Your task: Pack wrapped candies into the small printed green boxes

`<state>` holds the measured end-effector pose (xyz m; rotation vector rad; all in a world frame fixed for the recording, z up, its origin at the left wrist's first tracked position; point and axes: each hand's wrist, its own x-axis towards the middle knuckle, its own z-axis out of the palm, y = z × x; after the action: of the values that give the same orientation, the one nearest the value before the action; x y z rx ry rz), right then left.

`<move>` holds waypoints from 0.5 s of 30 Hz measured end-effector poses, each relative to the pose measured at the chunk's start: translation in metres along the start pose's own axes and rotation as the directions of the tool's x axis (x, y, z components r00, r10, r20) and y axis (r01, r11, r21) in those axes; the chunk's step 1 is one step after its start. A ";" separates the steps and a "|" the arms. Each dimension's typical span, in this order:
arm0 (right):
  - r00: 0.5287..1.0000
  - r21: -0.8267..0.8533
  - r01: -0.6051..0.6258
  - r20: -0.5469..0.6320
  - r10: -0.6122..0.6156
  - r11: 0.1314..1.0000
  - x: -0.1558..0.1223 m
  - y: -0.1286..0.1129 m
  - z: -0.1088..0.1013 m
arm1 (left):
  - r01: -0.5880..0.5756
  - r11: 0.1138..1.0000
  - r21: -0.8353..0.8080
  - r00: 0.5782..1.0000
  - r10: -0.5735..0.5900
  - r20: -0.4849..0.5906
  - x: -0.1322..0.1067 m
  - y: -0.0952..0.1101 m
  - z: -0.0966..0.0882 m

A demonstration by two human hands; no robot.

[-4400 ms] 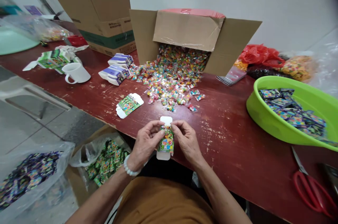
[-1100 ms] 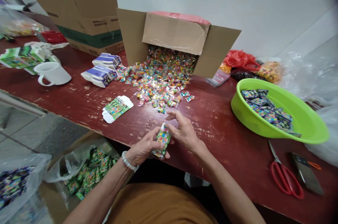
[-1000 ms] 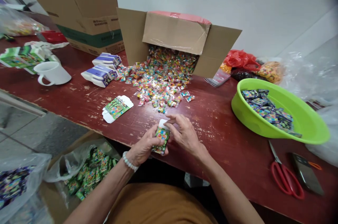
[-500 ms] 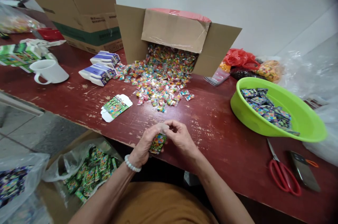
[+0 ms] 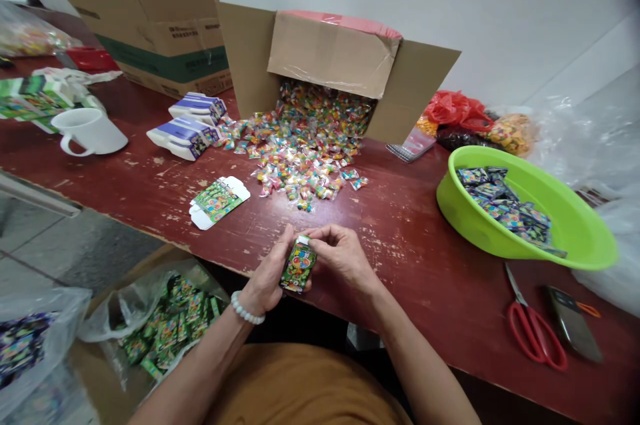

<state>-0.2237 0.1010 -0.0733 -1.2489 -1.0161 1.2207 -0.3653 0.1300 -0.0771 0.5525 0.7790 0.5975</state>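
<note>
Clamped in left hand: box, near side of candy pile, over table edge. Pinched shut on top flap: right hand fingers. Risk, probably: creasing or mis-tucking flap if pushed skewed; crushing box by over-squeeze; dropping past edge on slip.

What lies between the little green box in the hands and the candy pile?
Only bare, scuffed red tabletop; the head view shows nothing lying between the green box and the candy pile.
</note>
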 end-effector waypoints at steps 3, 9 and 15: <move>1.000 0.023 -0.016 0.012 0.016 1.000 0.001 0.000 0.000 | 0.011 1.000 0.003 1.000 -0.011 -0.006 0.001 0.000 -0.002; 0.946 -0.413 0.316 0.201 -0.253 0.854 -0.012 -0.002 -0.007 | 0.093 0.988 -0.127 0.995 -0.088 0.045 -0.001 0.009 -0.003; 0.905 -0.734 0.415 0.271 -0.328 0.538 -0.018 0.009 0.008 | -0.024 0.956 -0.294 0.999 0.015 -0.033 0.011 0.007 -0.002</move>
<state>-0.2342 0.0834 -0.0798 -1.4969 -1.9164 0.4658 -0.3624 0.1429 -0.0788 0.2774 0.6978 0.7270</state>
